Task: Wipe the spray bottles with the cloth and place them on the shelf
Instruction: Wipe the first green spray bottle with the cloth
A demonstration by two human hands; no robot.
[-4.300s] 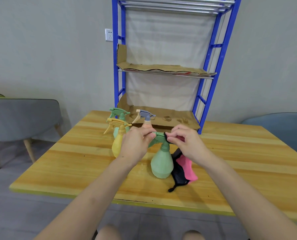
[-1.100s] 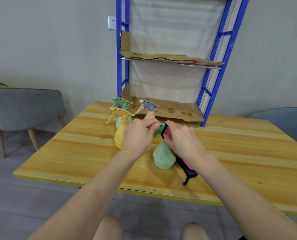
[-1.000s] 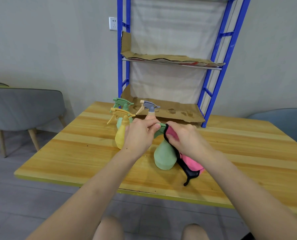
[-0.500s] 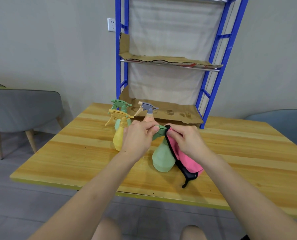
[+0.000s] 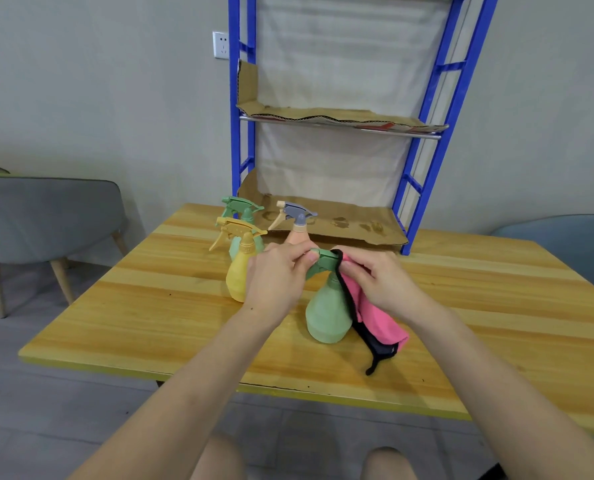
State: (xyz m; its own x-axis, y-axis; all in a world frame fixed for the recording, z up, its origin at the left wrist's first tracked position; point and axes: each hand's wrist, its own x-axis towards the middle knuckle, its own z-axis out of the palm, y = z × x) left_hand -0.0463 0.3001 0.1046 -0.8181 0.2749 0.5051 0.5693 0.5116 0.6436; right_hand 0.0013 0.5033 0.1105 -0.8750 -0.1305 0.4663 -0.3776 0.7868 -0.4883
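Note:
A light green spray bottle (image 5: pixel 326 313) stands on the wooden table (image 5: pixel 150 317). My left hand (image 5: pixel 274 282) pinches its green trigger head at the nozzle end. My right hand (image 5: pixel 378 282) holds a pink cloth with black trim (image 5: pixel 375 320) against the back of the head; the cloth hangs down the bottle's right side onto the table. Behind stand a yellow spray bottle (image 5: pixel 238 268), a second green spray bottle (image 5: pixel 241 216) and a peach spray bottle with a grey head (image 5: pixel 297 223), partly hidden by my left hand.
A blue metal shelf (image 5: pixel 427 109) stands at the table's far edge, its two visible levels lined with cardboard (image 5: pixel 344 225). A grey chair (image 5: pixel 42 216) is at the left and a blue chair (image 5: pixel 565 244) at the right.
My right hand has slid the cloth around the bottle's head and let more pink cloth hang down the bottle's right side. My left hand has kept its pinch on the head.

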